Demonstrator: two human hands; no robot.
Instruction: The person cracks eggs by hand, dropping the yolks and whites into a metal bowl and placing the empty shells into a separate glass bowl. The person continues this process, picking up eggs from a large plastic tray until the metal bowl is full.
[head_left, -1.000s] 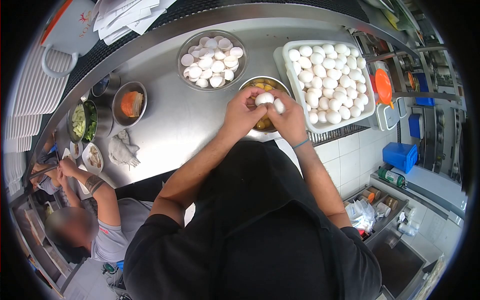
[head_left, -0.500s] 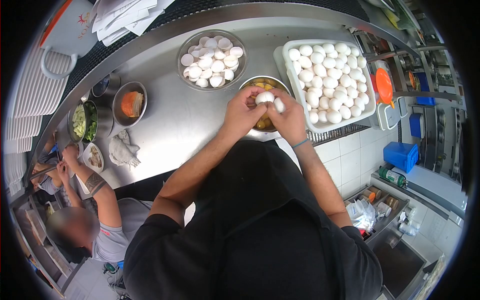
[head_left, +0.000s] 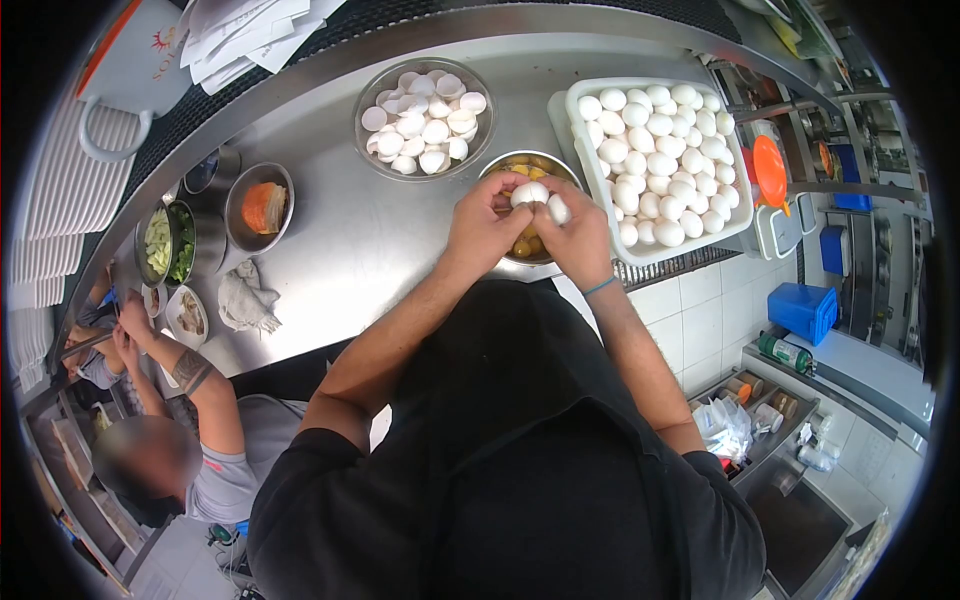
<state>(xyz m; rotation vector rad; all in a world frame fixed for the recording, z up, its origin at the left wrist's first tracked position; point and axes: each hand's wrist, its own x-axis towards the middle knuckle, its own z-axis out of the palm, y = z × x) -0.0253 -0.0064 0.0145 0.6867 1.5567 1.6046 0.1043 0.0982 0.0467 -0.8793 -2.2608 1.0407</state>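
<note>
Over a metal bowl point(head_left: 548, 160) with yellow yolks in it, my two hands meet around white eggs. My left hand point(head_left: 485, 222) is closed, its fingers and thumb pressed on a white egg point(head_left: 529, 193). From the other side my right hand point(head_left: 580, 235) is closed too, its thumb at that same egg and a second rounded white egg or shell point(head_left: 559, 208) tucked against its fingers. Beyond my left hand stands a bowl of cracked eggshells point(head_left: 487, 140). A white tray of whole eggs point(head_left: 572, 110) is just right of my right hand.
On the steel counter point(head_left: 335, 200) at left are a bowl with an orange piece of food point(head_left: 263, 208), a grey cloth point(head_left: 247, 297) and pots of chopped greens point(head_left: 182, 245). A co-worker point(head_left: 215, 430) works at far left. Stacked plates point(head_left: 60, 190) line the shelf.
My hands and the eggs in them stay almost still over the bowl. At the left, the co-worker's hands and forearm have shifted slightly.
</note>
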